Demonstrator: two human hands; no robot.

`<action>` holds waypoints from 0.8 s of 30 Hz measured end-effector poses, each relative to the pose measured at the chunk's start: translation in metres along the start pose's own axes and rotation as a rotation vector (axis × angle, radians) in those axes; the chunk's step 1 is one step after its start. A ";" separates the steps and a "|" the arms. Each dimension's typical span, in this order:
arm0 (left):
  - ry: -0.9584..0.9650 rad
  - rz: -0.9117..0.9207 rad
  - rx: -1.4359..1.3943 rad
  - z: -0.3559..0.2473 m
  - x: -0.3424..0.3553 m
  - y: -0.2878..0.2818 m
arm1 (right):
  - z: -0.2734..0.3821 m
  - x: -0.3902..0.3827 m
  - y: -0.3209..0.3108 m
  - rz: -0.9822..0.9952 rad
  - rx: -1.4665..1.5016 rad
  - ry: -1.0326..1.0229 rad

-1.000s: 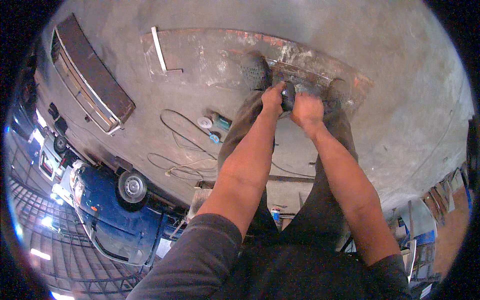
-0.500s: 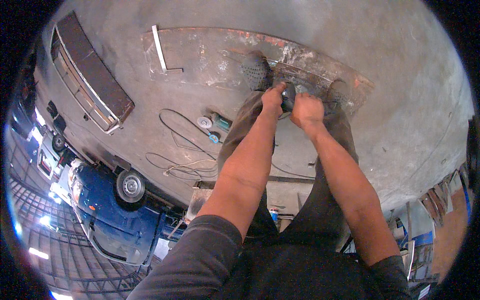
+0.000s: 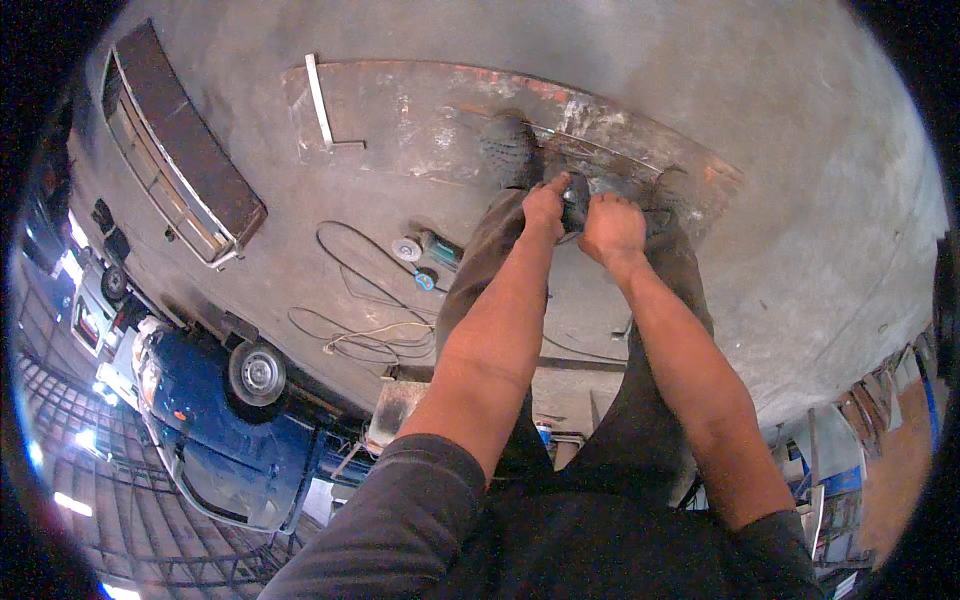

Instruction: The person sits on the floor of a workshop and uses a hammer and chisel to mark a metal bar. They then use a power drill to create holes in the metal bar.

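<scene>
Both my hands grip a dark power tool [image 3: 575, 207], low between my knees. A small shiny metal part shows on it; its working end is hidden, so its exact kind is unclear. My left hand [image 3: 545, 209] is closed on its left side, thumb toward the top. On the other side, my right hand [image 3: 613, 228] is wrapped round it in a fist. Just beyond the tool lies a long, rusty, scuffed metal sheet [image 3: 400, 105], with my dark, textured left shoe [image 3: 505, 148] on it.
A green angle grinder [image 3: 437, 250] with a pale disc lies left of my leg, near looped cables [image 3: 345, 240]. A white angled metal piece [image 3: 319, 100] rests on the sheet. Farther left are a long metal frame [image 3: 180, 150] and a blue vehicle [image 3: 230, 440].
The view has shifted very slightly. Both hands keep their grip on the power tool, and the things on the floor stay where they were.
</scene>
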State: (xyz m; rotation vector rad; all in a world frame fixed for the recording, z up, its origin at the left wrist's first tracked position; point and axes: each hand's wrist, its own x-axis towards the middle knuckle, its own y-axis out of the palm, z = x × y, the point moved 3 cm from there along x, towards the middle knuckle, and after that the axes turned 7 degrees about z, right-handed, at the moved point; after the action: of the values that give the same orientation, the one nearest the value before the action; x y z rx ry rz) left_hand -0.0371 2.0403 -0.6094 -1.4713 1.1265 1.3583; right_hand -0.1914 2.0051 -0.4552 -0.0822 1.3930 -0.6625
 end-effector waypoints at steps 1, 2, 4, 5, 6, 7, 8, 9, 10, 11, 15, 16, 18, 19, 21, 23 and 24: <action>-0.003 -0.021 -0.004 0.002 0.004 -0.005 | 0.002 0.000 -0.001 -0.039 -0.015 -0.015; -0.007 -0.022 -0.006 0.004 0.003 -0.004 | 0.001 0.000 0.000 -0.031 -0.013 -0.015; -0.012 -0.023 -0.012 0.007 0.002 -0.004 | 0.001 0.003 0.000 -0.018 -0.008 -0.015; -0.012 -0.020 -0.013 0.005 0.002 -0.002 | 0.000 0.004 0.001 0.020 0.006 0.004; -0.011 -0.018 -0.014 0.003 0.001 0.000 | 0.000 0.005 0.001 0.057 0.020 0.023; -0.009 -0.016 -0.016 0.001 0.001 0.002 | -0.001 0.006 0.002 0.094 0.034 0.041; -0.010 0.009 0.003 0.000 0.001 0.002 | -0.001 0.005 -0.001 0.071 0.038 0.030; -0.012 0.033 0.022 -0.001 0.001 0.001 | -0.002 0.003 -0.004 0.049 0.042 0.018; -0.013 0.058 0.042 -0.002 0.000 0.001 | -0.002 0.001 -0.007 0.026 0.045 0.006; -0.008 0.024 0.046 -0.001 0.002 -0.002 | -0.001 0.000 -0.007 0.007 0.044 0.001; -0.024 0.018 0.003 -0.001 -0.001 -0.004 | 0.004 0.002 -0.004 0.030 0.022 0.005; -0.041 0.053 -0.018 -0.003 -0.007 0.002 | 0.003 0.002 -0.003 0.061 0.014 0.021; -0.050 0.007 0.001 -0.008 -0.012 0.004 | 0.001 0.007 0.003 0.082 0.045 0.039; -0.054 -0.016 0.011 -0.009 -0.015 0.005 | 0.000 0.008 0.006 0.093 0.061 0.049; -0.016 -0.031 0.015 -0.009 -0.011 0.003 | 0.001 0.006 -0.002 0.123 0.051 0.029; 0.003 -0.007 0.015 -0.009 -0.013 0.006 | 0.000 0.003 -0.004 0.116 0.042 0.027; 0.007 0.025 0.012 -0.010 -0.018 0.012 | -0.003 0.003 0.001 0.091 0.037 0.034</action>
State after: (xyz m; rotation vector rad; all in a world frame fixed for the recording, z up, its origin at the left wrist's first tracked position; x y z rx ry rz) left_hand -0.0460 2.0285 -0.5904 -1.4595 1.1593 1.3622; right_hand -0.1938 2.0052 -0.4588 0.0215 1.4081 -0.6159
